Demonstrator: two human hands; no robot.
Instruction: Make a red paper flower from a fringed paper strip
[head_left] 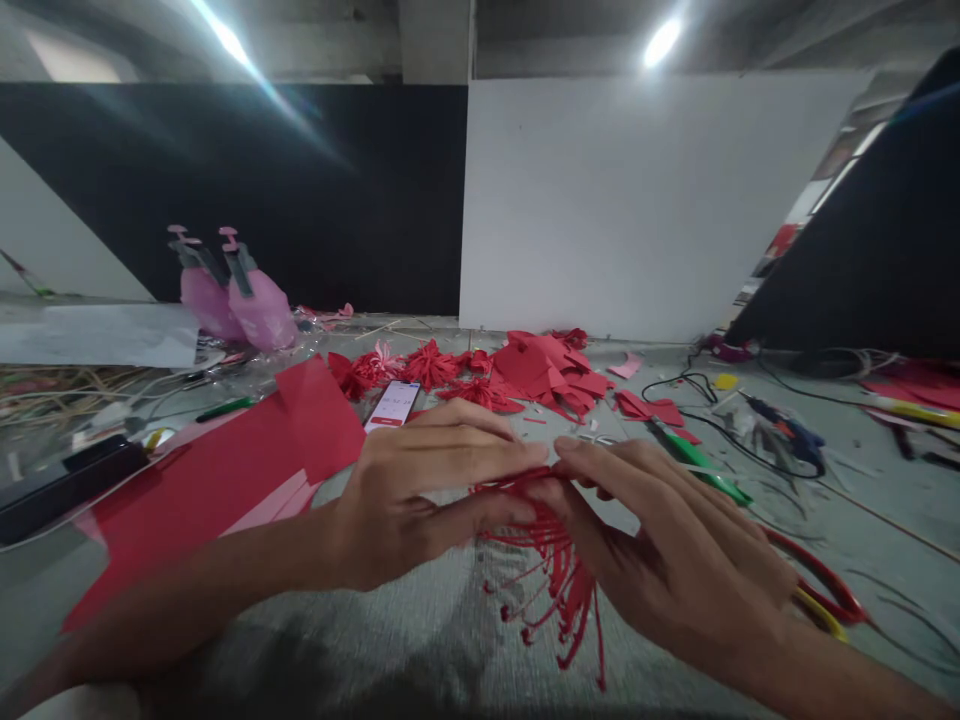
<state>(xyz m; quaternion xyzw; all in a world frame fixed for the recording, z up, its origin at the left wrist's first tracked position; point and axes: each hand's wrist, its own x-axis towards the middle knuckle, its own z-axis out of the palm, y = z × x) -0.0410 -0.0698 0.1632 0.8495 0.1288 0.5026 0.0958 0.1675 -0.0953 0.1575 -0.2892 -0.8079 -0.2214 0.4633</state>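
Note:
A red paper fringe (568, 585), cut into thin strips with curled tips, hangs down between my two hands. My left hand (420, 490) pinches its upper band from the left, thumb below and fingers above. From the right, my right hand (667, 540) grips the same band close by, so the fingertips of both hands nearly meet. Part of the band is hidden behind the fingers. Just beyond my left hand lies a phone (393, 402) with its screen lit.
Large red paper sheets (202, 480) lie at left. Red fringed flowers (429, 366) and cut red pieces (536, 365) are heaped behind. Pink spray bottles (259, 310) stand back left. At right are a blue glue gun (786, 435), a green-handled tool (716, 483), red-handled scissors (821, 570) and cables.

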